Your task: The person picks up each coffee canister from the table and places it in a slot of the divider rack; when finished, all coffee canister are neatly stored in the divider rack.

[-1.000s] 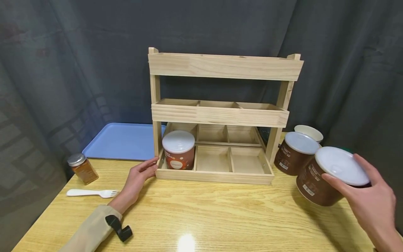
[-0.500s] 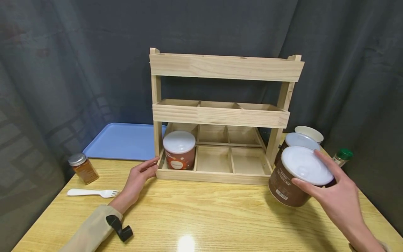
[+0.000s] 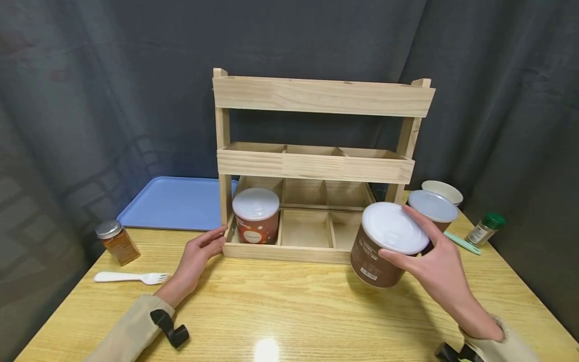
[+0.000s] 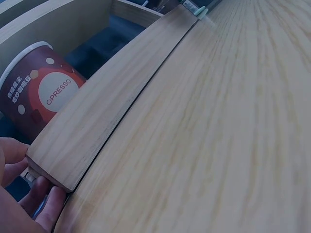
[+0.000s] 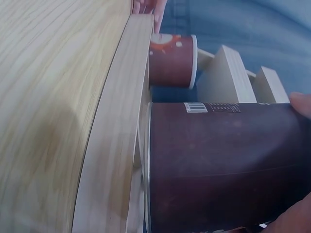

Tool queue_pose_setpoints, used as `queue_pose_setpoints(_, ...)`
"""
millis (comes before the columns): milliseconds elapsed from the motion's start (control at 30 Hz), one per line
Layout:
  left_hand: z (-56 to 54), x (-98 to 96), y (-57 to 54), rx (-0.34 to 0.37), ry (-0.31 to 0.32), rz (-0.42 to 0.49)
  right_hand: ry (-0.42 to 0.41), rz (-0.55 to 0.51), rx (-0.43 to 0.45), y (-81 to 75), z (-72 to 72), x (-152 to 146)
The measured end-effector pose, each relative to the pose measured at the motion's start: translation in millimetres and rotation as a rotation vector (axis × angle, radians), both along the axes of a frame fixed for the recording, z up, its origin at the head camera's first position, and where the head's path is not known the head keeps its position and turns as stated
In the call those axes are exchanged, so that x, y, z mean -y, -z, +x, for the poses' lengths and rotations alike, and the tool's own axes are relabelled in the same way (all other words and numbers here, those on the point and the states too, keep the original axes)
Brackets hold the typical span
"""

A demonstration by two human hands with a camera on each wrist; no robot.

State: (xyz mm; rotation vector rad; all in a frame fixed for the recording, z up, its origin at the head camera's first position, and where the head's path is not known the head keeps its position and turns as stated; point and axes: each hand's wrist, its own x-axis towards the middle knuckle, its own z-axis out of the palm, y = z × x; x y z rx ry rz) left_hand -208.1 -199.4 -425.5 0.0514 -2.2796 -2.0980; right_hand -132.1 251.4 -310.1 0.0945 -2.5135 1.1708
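Since the frame half a second back, the right hand (image 3: 439, 266) and the brown canister (image 3: 373, 251) it carries have shifted leftward, from the right of the frame to just right of centre; the left hand (image 3: 197, 256) has stayed put. Right grip: thumb and fingers spread wide across the white-lidded top, pinching the canister by its sides. Canister held clear of the table (image 3: 271, 301) with its shadow below, tilted a little, in front of the right end of the bottom tier of the wooden rack (image 3: 312, 166). Right wrist view: base rim close along the rack's front board — contact cannot be told. Left grip: fingers and thumb pinching the rack's lower left corner, seen also at lower left of the left wrist view. A printed canister (image 3: 256, 221) stands upright in the left compartment of the bottom tier; "OPRESSO" legible on its label in the left wrist view. Left of frame: a blue tray (image 3: 176, 203) behind, a silver-lidded jar (image 3: 118, 244) nearer, and a white fork (image 3: 131, 277) lying below the jar. Right of frame, beyond the right hand: a third canister (image 3: 432, 206), partly hidden, a white bowl (image 3: 442, 190) behind it, then a mint-green handle (image 3: 463, 243) beside a green-capped shaker (image 3: 486, 229). Backdrop — a dark curtain (image 3: 316, 40) across the top.
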Motion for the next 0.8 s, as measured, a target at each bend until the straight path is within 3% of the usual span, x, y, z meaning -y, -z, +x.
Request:
queue_pose_setpoints(233, -0.5, 0.6, -0.3, 0.006, 0.005, 0.0, -0.084, -0.03, -0.016, 3.5, -14.7, 25.4)
queue_pose_setpoints(800, -0.6, 0.7, -0.6, 0.008, 0.003, -0.009, -0.176, -0.107, -0.044, 9.9, -66.2, 72.0)
